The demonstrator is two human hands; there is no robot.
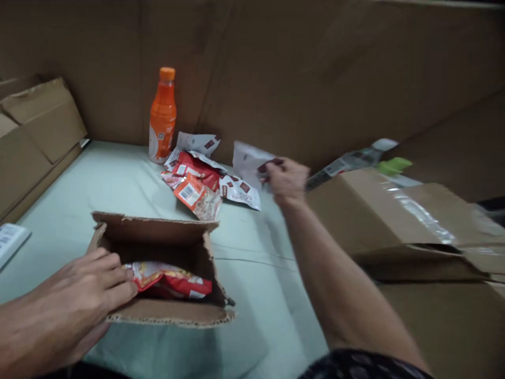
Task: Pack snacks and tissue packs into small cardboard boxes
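A small open cardboard box [169, 311] stands on the pale green cloth in front of me. My left hand [89, 284] grips its left wall, with the fingers over the edge and inside. A red and yellow snack packet [169, 279] lies in the box, close to those fingertips. Farther off to the right, my right hand [288, 179] is closed on a white packet [249, 160] with dark brown marks, raised and slightly blurred. Beside it lies a heap with another white packet [241, 192], a red packet [197, 171] and an orange packet [197, 196].
An orange drink bottle [162, 118] stands upright behind the heap. Larger cardboard boxes flank the cloth at left [43, 131] and right [394, 210]. A clear plastic bottle [355, 158] lies behind the right one. A tall cardboard wall [276, 68] closes off the back.
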